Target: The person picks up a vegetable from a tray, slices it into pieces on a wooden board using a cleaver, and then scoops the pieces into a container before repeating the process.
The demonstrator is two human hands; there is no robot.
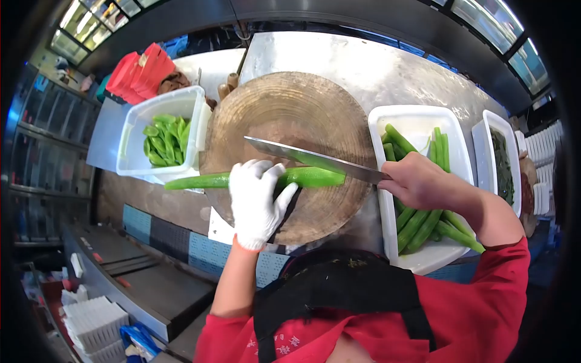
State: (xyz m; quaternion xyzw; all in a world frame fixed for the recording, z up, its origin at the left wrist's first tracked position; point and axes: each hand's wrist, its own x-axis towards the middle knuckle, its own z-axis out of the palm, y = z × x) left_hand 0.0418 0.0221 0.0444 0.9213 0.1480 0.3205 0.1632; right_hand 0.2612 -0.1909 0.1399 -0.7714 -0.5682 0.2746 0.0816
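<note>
My left hand (254, 202), in a white knitted glove, grips a long peeled green vegetable stem (318, 176) that looks like celtuce. The stem lies across a round wooden chopping block (290, 109), its thin end sticking out past the block's left edge. A large kitchen knife (308, 157) is in my right hand (417, 181), fingers wrapped round its handle. Its blade slants over the block just beyond the stem and overlaps the stem's thick right end in this view. Below my right forearm, a white tub (417, 112) contains several more green stems (417, 230).
A clear plastic bin (127, 142) with cut green slices (166, 142) stands left of the block, red baskets (140, 72) behind it. At the right is a white tray (482, 145) of dark greens. The metal table (302, 51) extends behind the block.
</note>
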